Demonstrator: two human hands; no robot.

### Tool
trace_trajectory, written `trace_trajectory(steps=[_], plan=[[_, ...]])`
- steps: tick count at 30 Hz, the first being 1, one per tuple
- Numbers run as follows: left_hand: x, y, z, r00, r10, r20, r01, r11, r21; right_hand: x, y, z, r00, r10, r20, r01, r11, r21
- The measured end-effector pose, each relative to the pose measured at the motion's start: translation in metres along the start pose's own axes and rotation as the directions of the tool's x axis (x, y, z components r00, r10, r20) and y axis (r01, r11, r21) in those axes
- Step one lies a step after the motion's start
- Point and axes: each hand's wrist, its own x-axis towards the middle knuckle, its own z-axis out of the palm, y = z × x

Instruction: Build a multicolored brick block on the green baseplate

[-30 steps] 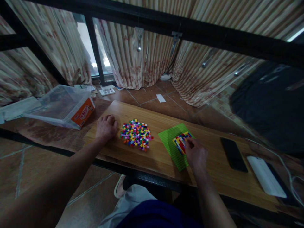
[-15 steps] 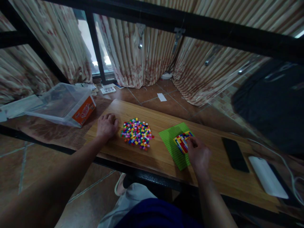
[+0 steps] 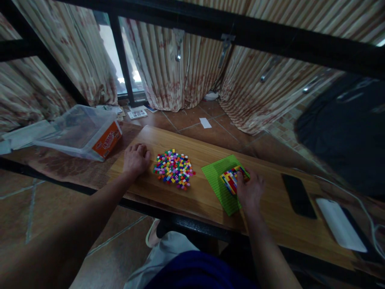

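Note:
My right hand [image 3: 250, 188] is over the green baseplate [image 3: 218, 187], gripping the right side of a low build of toy bricks [image 3: 229, 179]. Its thumb lies on top of the bricks and its fingers curl round the far right edge, covering that part. Yellow, red, blue and white bricks show in the build. On the wooden board, left of a loose pile of small coloured bricks [image 3: 173, 169], rests my left hand [image 3: 136, 159]. Its fingers are curled in, and nothing shows in them.
The wooden board [image 3: 192, 204] lies along the bench. At its right are a dark phone [image 3: 298, 196], a white flat device [image 3: 341, 224] and a white cable [image 3: 357, 196]. A clear plastic bin [image 3: 81, 132] with an orange label stands left. Striped curtains [image 3: 192, 72] hang behind.
My right hand has shifted slightly up, its thumb now flat over the bricks where the fingertips were pinched before. My left hand and the pile stay put.

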Motion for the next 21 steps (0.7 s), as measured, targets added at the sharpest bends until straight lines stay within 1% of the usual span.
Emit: trace_trajectory(steps=[6,12,16,18,21], plan=[[0.0002,-0.0006,0.0013,1.0,-0.008,-0.001,0.008,1.0,0.01,-0.0045,0.0015,0.0053,0.995,0.073,0.068,-0.079,0.992,0.098],[-0.0004,0.001,-0.0008,1.0,-0.017,0.013,0.017,1.0,0.01,-0.0029,0.0004,0.0078,0.992,0.086,0.097,-0.099,0.986,0.135],[-0.0001,0.0018,-0.0013,1.0,-0.002,0.01,0.002,1.0,0.014,-0.0018,0.0026,0.0073,0.988,0.102,0.115,-0.118,0.982,0.146],[0.0001,0.0019,-0.0008,1.0,0.006,0.004,-0.007,1.0,0.019,-0.0021,0.0032,0.0048,0.991,0.086,0.101,-0.101,0.983,0.153],[0.0002,0.0022,-0.0003,1.0,0.009,0.003,-0.009,1.0,0.014,-0.0048,-0.0022,-0.0018,1.0,0.015,-0.003,-0.015,0.992,0.123]])
